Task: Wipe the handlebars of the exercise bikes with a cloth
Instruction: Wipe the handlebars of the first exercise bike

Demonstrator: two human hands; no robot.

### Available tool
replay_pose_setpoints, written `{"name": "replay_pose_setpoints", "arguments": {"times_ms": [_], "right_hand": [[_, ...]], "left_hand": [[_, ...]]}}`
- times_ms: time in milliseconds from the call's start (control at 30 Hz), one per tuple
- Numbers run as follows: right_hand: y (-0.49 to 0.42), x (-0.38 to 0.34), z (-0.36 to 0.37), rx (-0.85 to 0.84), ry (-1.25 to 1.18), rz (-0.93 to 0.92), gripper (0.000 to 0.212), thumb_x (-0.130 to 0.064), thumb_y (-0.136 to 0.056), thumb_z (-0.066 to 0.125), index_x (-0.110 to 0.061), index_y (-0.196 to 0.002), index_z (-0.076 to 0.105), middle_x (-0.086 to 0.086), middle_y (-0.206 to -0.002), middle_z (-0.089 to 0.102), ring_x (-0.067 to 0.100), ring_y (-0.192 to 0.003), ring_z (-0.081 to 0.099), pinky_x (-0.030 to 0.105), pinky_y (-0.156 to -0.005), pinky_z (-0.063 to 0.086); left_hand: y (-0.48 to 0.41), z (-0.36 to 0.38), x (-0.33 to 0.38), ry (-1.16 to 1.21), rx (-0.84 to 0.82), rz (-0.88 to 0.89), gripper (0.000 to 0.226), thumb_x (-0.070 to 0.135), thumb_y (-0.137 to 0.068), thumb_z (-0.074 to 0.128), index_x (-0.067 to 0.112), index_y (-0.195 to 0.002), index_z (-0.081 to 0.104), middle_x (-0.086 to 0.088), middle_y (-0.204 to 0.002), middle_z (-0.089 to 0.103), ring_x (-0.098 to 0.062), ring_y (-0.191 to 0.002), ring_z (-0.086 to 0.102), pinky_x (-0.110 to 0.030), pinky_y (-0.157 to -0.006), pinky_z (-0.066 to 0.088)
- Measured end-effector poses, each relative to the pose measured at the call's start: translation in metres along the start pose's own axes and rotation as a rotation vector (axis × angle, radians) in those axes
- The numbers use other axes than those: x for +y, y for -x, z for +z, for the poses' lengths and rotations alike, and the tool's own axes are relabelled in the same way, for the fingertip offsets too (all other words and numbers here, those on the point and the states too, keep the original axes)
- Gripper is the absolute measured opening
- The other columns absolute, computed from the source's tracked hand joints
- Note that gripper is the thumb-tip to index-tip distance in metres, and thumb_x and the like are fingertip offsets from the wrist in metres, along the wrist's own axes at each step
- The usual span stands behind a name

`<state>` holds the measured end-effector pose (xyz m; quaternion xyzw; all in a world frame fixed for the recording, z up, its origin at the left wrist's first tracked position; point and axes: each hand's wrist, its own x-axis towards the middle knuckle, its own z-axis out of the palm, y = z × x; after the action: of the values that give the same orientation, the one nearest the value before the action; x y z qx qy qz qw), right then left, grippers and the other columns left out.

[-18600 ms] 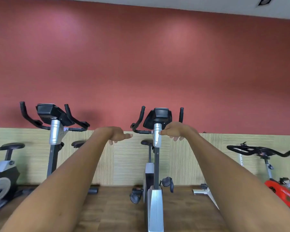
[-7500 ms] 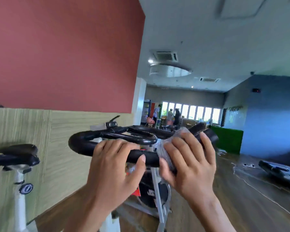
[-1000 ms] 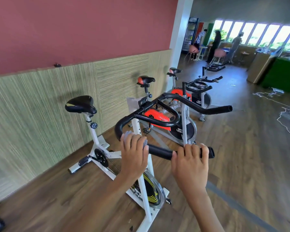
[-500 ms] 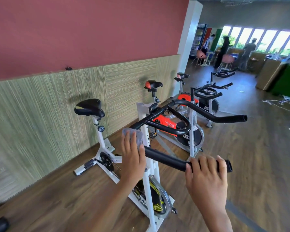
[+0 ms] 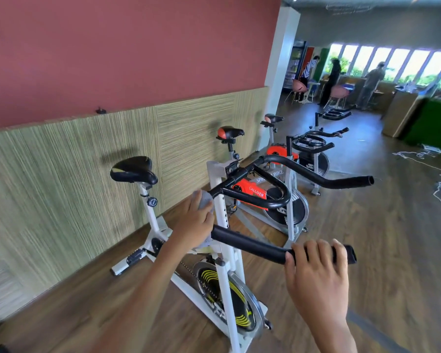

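The left hand (image 5: pixel 194 222) curls the cloth (image 5: pixel 205 200) round the bar (image 5: pixel 250 244); right hand (image 5: pixel 316 276) grips its end, fingers (image 5: pixel 316 253) wrapped over (steadying it); best to slide with firm, even pressure.

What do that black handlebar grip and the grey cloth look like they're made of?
The handlebar grip looks like matte black foam or rubber over a tube: dull, no glare. The cloth seems soft grey fabric; it bunches under the left hand.
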<state>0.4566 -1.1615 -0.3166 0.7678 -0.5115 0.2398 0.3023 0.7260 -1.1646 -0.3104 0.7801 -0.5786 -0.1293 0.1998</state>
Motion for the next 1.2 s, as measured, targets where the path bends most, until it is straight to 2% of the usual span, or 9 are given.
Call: {"name": "replay_pose_setpoints", "arguments": {"times_ms": [200, 300, 500, 600, 667, 767, 900, 1133, 1200], "right_hand": [[-0.001, -0.004, -0.002, 0.018, 0.013, 0.027, 0.03, -0.027, -0.095, 0.044, -0.009, -0.078, 0.06, 0.011, -0.075, 0.055, 0.036, -0.084, 0.053, 0.052, -0.104, 0.034], [0.0, -0.002, -0.001, 0.004, 0.032, 0.014, 0.03, -0.027, -0.096, 0.044, -0.009, -0.078, 0.06, 0.011, -0.075, 0.055, 0.035, -0.084, 0.053, 0.052, -0.104, 0.034], [0.0, -0.002, -0.001, 0.003, 0.022, 0.011, 0.031, -0.028, -0.096, 0.044, -0.009, -0.076, 0.059, 0.011, -0.075, 0.055, 0.036, -0.085, 0.053, 0.052, -0.104, 0.035], [0.0, -0.004, 0.0, 0.015, 0.014, 0.023, 0.032, -0.028, -0.096, 0.044, -0.01, -0.075, 0.059, 0.01, -0.074, 0.054, 0.035, -0.085, 0.052, 0.051, -0.104, 0.034], [0.0, -0.004, 0.001, 0.027, 0.012, 0.032, 0.031, -0.028, -0.096, 0.044, -0.01, -0.074, 0.059, 0.009, -0.073, 0.054, 0.034, -0.084, 0.051, 0.05, -0.104, 0.034], [0.0, -0.002, 0.001, 0.033, 0.027, 0.019, 0.03, -0.028, -0.094, 0.046, -0.01, -0.075, 0.06, 0.009, -0.073, 0.054, 0.034, -0.084, 0.052, 0.05, -0.103, 0.034], [-0.002, -0.004, 0.001, 0.014, 0.021, 0.024, 0.029, -0.029, -0.093, 0.048, -0.009, -0.076, 0.06, 0.011, -0.074, 0.054, 0.036, -0.085, 0.053, 0.051, -0.104, 0.034], [-0.006, -0.009, 0.004, -0.01, 0.04, 0.067, 0.035, -0.031, -0.095, 0.044, -0.008, -0.074, 0.06, 0.011, -0.074, 0.055, 0.035, -0.082, 0.051, 0.051, -0.106, 0.032], [-0.004, -0.008, 0.004, -0.018, 0.045, 0.06, 0.036, -0.032, -0.096, 0.044, -0.008, -0.075, 0.06, 0.011, -0.074, 0.055, 0.035, -0.083, 0.051, 0.051, -0.107, 0.032]], "left_hand": [[-0.037, -0.026, -0.003, -0.023, -0.17, 0.069, 0.046, 0.031, -0.107, 0.027, 0.03, -0.152, 0.028, -0.005, -0.164, -0.011, -0.032, -0.151, -0.002, -0.048, -0.122, 0.011], [-0.025, -0.015, -0.008, 0.058, -0.072, 0.053, 0.046, 0.033, -0.104, 0.032, 0.034, -0.151, 0.032, 0.0, -0.165, -0.003, -0.031, -0.15, 0.014, -0.051, -0.116, 0.028], [0.0, 0.004, -0.005, 0.194, 0.091, 0.002, 0.049, 0.03, -0.102, 0.039, 0.03, -0.151, 0.035, -0.001, -0.165, 0.003, -0.026, -0.149, 0.012, -0.047, -0.12, 0.019], [-0.018, -0.003, -0.009, 0.249, 0.065, 0.02, 0.047, 0.023, -0.1, 0.043, 0.031, -0.146, 0.042, -0.002, -0.162, 0.017, -0.015, -0.113, 0.051, -0.045, -0.105, 0.042], [-0.027, -0.011, -0.009, 0.306, 0.057, 0.025, 0.047, 0.02, -0.1, 0.042, 0.032, -0.145, 0.042, 0.004, -0.156, 0.028, -0.014, -0.101, 0.054, -0.043, -0.095, 0.047], [-0.018, -0.006, -0.01, 0.347, 0.095, 0.04, 0.048, 0.022, -0.101, 0.04, 0.03, -0.149, 0.036, 0.004, -0.156, 0.026, -0.019, -0.114, 0.053, -0.042, -0.098, 0.045], [0.01, 0.024, -0.012, 0.374, 0.19, 0.043, 0.054, 0.04, -0.1, 0.036, 0.031, -0.153, 0.026, 0.002, -0.165, -0.004, -0.024, -0.149, 0.019, -0.045, -0.116, 0.033], [-0.025, -0.02, 0.004, 0.19, 0.01, 0.012, 0.047, 0.025, -0.102, 0.041, 0.031, -0.148, 0.04, 0.001, -0.164, 0.006, -0.027, -0.133, 0.044, -0.036, -0.095, 0.041], [-0.024, -0.02, 0.002, 0.163, 0.007, 0.016, 0.047, 0.024, -0.102, 0.04, 0.031, -0.148, 0.04, 0.002, -0.165, 0.006, -0.024, -0.127, 0.046, -0.039, -0.098, 0.041]]}}
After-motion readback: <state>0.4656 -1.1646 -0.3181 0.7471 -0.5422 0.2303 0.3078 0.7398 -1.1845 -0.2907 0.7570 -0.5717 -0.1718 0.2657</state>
